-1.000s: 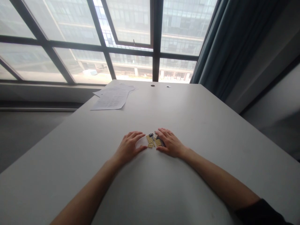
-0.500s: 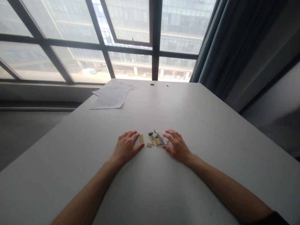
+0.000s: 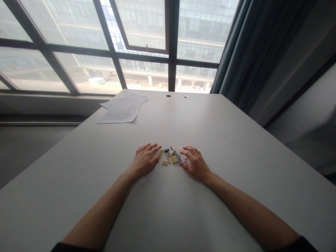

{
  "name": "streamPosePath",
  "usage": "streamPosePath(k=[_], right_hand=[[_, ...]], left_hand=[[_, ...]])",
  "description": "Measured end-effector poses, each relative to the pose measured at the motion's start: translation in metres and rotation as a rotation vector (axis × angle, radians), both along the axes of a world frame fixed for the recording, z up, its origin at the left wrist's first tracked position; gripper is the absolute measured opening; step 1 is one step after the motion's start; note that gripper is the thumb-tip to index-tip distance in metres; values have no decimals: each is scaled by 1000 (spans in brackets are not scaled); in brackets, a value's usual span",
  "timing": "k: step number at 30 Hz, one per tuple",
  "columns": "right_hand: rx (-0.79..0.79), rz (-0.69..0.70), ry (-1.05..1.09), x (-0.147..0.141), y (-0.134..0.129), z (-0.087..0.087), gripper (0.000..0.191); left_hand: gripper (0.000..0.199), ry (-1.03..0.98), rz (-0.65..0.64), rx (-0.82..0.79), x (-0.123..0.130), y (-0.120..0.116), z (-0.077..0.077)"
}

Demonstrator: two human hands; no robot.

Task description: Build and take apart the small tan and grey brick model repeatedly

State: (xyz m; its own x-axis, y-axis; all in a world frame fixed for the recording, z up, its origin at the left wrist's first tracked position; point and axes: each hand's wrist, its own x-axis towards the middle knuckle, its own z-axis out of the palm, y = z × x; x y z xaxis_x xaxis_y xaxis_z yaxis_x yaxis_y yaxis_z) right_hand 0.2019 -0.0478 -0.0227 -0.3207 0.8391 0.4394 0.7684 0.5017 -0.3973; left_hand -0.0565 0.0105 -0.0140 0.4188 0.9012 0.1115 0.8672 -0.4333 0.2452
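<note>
Several small building bricks lie in a loose cluster on the white table. Among them are a tan plate [image 3: 174, 159], a small tan piece [image 3: 165, 163], a black piece [image 3: 166, 150] and white pieces [image 3: 176, 150]. My left hand [image 3: 146, 159] rests palm down at the cluster's left side, fingers spread, touching a long tan piece [image 3: 161, 154] at its edge. On the right, my right hand [image 3: 195, 163] lies with fingers apart and slightly curved, its fingertips at the white and grey pieces [image 3: 179, 158]. Neither hand grips anything.
Printed papers [image 3: 122, 109] lie overlapping at the table's far left. Two small round holes are near the far edge of the table [image 3: 220, 140]. Beyond it stand large framed windows, with a dark curtain [image 3: 236, 59] on the right.
My left hand has shifted its fingers over toward the long tan piece, which now sits tilted and closer to the other bricks. My right hand stays beside the cluster. The view has shifted slightly.
</note>
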Motion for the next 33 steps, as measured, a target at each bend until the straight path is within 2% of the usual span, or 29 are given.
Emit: streamPosePath(k=[7,10,14,19,21,25,27,30,33], right_hand=[[7,-1,17,-1,-1,1,37],[12,1,26,-1,-1,0,37],[16,-5,39,-1,0,-2,37],[-1,4,175,-3,1,3,34],[-99,7,368,-9,-1,10,32],[-572,130,905,-29,-11,24,32],[-734,218,1056,-38,-18,28,32],[-784,246,1110,-46,-27,26,28],[-691,218,1079,-47,-31,20,25]], left_hand=[[44,14,-24,-71,3,14,5],[41,-17,-43,-10,4,14,0],[39,-42,-131,104,6,15,-4],[38,-99,-180,215,5,10,3],[38,-131,-224,293,8,-1,11],[36,-187,-335,491,19,-35,28],[34,-210,-344,553,24,-49,34],[33,-256,-341,587,27,-62,37],[30,-348,-344,585,25,-67,38]])
